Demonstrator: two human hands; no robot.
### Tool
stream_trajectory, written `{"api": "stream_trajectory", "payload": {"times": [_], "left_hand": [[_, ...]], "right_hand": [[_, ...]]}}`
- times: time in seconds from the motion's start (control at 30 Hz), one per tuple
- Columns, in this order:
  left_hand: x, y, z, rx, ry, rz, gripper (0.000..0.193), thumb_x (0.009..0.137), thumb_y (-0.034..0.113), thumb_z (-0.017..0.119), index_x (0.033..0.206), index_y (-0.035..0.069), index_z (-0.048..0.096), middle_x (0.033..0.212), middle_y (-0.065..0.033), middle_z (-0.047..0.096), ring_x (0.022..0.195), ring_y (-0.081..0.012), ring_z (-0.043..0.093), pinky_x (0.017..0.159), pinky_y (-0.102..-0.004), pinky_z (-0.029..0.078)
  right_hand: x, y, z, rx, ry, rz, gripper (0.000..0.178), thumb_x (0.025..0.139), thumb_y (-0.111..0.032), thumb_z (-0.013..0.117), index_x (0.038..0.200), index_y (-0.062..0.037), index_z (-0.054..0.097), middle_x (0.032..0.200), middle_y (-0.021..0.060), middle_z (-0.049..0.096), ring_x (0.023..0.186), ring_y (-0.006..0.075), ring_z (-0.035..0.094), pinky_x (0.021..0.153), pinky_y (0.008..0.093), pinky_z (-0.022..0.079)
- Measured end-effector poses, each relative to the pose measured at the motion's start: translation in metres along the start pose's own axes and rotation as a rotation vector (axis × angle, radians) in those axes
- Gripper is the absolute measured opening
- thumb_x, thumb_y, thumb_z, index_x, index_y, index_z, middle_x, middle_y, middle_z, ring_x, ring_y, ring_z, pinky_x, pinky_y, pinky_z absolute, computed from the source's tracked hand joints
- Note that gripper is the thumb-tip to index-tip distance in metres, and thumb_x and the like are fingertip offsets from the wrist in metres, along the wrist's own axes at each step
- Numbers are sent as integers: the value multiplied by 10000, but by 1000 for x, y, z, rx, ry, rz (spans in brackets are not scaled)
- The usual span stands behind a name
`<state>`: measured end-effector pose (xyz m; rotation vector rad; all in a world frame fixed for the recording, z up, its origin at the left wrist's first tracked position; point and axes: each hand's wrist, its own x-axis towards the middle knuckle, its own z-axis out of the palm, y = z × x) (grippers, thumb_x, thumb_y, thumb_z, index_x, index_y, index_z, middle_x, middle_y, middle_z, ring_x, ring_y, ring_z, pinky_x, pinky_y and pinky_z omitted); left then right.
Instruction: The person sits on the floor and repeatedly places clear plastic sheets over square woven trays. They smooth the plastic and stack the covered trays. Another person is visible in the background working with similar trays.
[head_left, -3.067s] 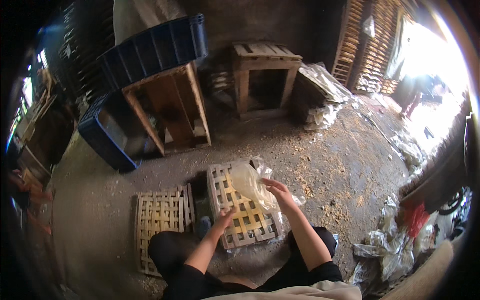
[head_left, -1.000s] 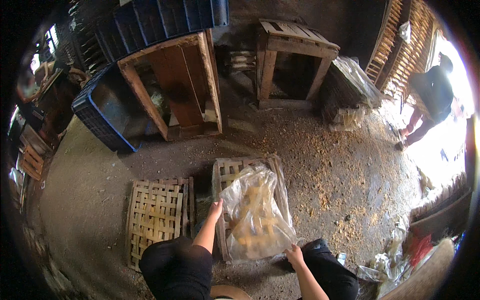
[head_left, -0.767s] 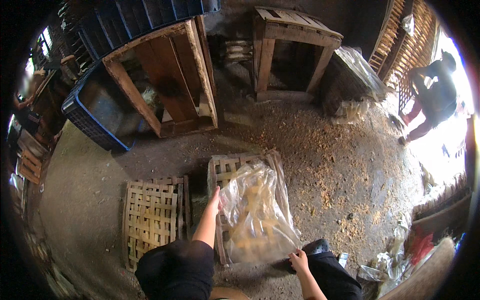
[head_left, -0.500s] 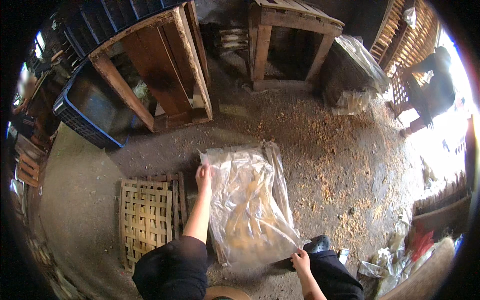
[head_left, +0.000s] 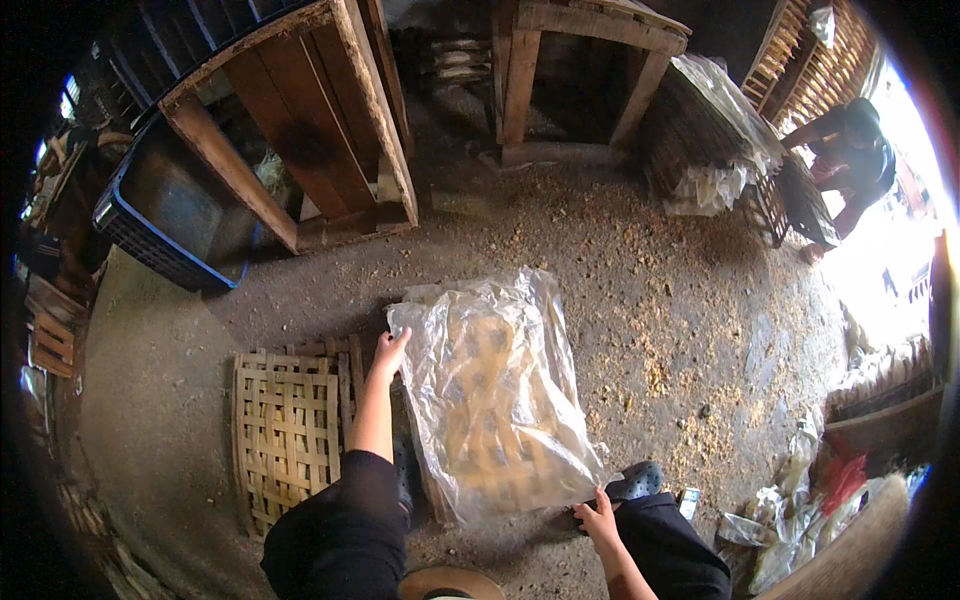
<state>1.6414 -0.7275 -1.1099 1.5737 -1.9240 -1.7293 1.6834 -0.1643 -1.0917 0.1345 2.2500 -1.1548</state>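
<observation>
A crinkled clear plastic sheet (head_left: pixel 490 400) lies spread in front of me, with the woven slats of a tray showing dimly beneath it. My left hand (head_left: pixel 393 350) is closed on the sheet's upper left edge. At the lower right corner, my right hand (head_left: pixel 600 520) pinches the same plastic between thumb and fingers. Left of the sheet, close to my left forearm, a woven bamboo tray (head_left: pixel 288 435) rests on the ground, apparently on top of another.
Wooden frames (head_left: pixel 290 130) and a blue-rimmed crate (head_left: pixel 175 215) stand at the far left. Plastic covers a stack of trays (head_left: pixel 700 130) at the far right, where another person (head_left: pixel 850 150) crouches holding a tray. Loose plastic (head_left: pixel 785 520) lies at right. Crumbs (head_left: pixel 660 350) litter the ground.
The plastic has been drawn out flatter and wider, its left edge moving left with my left hand. My right hand stays at the lower corner. The other person has lowered a tray beside the stack.
</observation>
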Motion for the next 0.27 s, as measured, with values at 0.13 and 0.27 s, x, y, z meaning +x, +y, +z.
{"api": "stream_trajectory", "payload": {"times": [0.13,0.27], "left_hand": [[-34,-35,46,-24,37,109,636,695,339,698,1105,-34,387,944,-144,540,735,-174,558,639,-323,465],[-13,-111,52,0,148,214,478,741,242,662,1057,-2,400,945,-156,514,629,-195,549,631,-322,476]], "right_hand": [[2,14,0,-52,-36,49,710,779,-189,566,1351,-98,155,985,54,549,823,142,549,599,271,419],[1,8,6,-28,-76,85,717,788,-205,557,1359,-108,133,985,59,553,851,146,547,632,278,419]]}}
